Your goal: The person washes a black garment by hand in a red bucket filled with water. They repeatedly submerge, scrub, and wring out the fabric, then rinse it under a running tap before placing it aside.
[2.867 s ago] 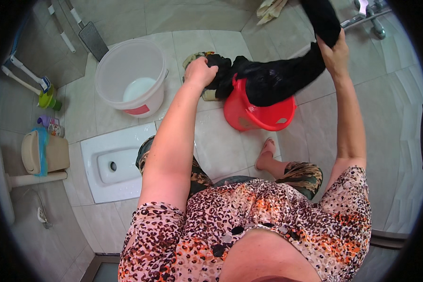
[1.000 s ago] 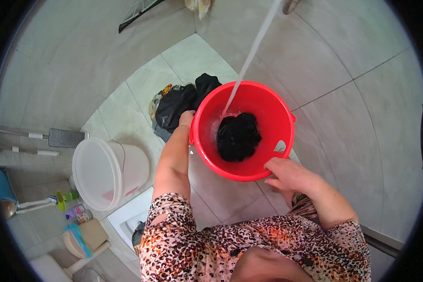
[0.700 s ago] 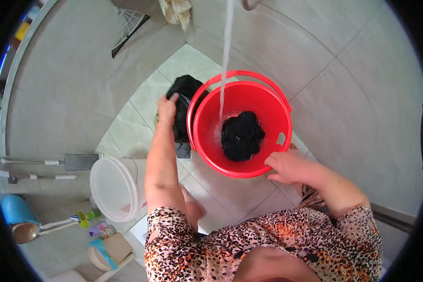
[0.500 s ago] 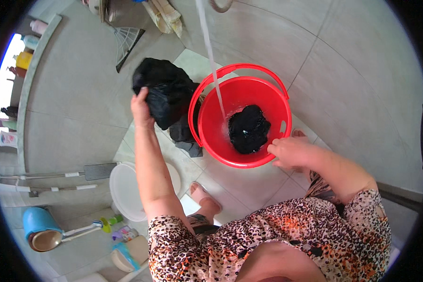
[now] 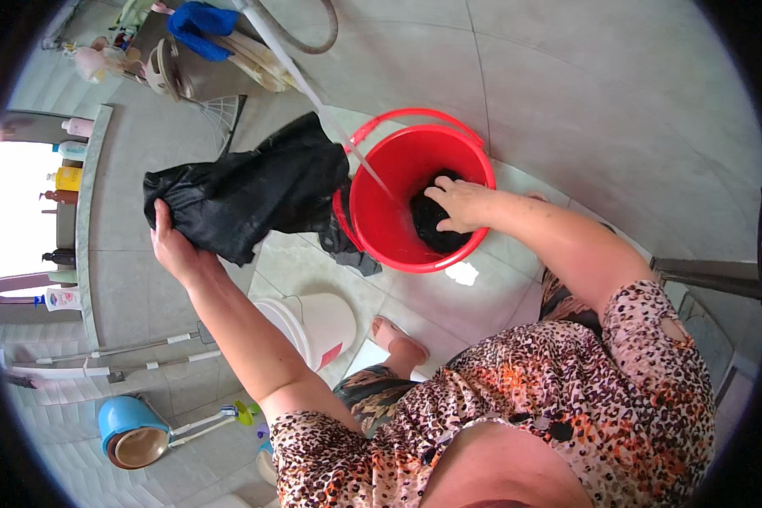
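Observation:
A red bucket (image 5: 389, 212) stands on the tiled floor under a thin stream of water (image 5: 313, 93). My right hand (image 5: 459, 203) reaches inside it and presses on a dark wet cloth (image 5: 436, 233) at the bottom. My left hand (image 5: 173, 245) is raised to the left of the bucket and grips a large black garment (image 5: 254, 190), which hangs with its far end draped by the bucket's rim.
A white bucket (image 5: 317, 326) stands below the red one, near my bare foot (image 5: 398, 339). A windowsill with several bottles (image 5: 68, 178) is at left. A blue pot (image 5: 131, 427) and mop handles (image 5: 135, 351) lie lower left. Tiled walls surround.
My left hand lifted the black garment higher and out to the left. My right hand moved from the bucket's rim into the bucket, onto the dark cloth.

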The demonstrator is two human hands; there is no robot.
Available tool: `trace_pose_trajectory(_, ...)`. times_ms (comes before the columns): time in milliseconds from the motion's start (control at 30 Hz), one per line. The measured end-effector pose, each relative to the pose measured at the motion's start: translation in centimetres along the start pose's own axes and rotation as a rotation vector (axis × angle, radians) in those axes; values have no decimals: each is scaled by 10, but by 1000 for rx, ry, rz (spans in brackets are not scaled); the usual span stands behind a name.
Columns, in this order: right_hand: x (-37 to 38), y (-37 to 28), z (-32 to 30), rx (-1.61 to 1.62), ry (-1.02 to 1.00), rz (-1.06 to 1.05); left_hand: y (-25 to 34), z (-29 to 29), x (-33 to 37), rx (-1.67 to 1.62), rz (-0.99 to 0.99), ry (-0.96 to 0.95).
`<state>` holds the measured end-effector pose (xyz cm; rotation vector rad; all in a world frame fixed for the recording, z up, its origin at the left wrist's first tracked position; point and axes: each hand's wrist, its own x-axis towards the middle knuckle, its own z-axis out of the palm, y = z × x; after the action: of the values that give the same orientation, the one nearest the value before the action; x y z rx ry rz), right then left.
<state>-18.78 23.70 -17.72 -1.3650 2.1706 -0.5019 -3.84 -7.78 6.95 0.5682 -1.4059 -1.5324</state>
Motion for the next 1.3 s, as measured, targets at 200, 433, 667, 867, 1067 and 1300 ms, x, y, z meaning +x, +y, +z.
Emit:
trace_pose_trajectory(200, 14, -9, -8, -225, -280, 96, 9, 20, -29, 111, 3, 10)
trace_pose_trajectory(433, 15, 9, -12, -363, -362, 288, -25, 55, -54, 300, -218, -281)
trace_pose_trajectory(667, 15, 7, -13, -387, -385, 284, -84, 65, -59, 301, -220, -348)
trace_pose_trajectory(867, 15, 13, -11, -452, -457, 364, -126, 84, -92, 8, -423, -406)
trace_pose_trajectory(1067, -2, 0, -26, -509, -513, 341, -227, 8, -112, 1356, -73, -781)
trace_pose_trajectory(1300, -52, 15, -34, -398, -284, 170, -301, -70, -122, 911, -420, -398)
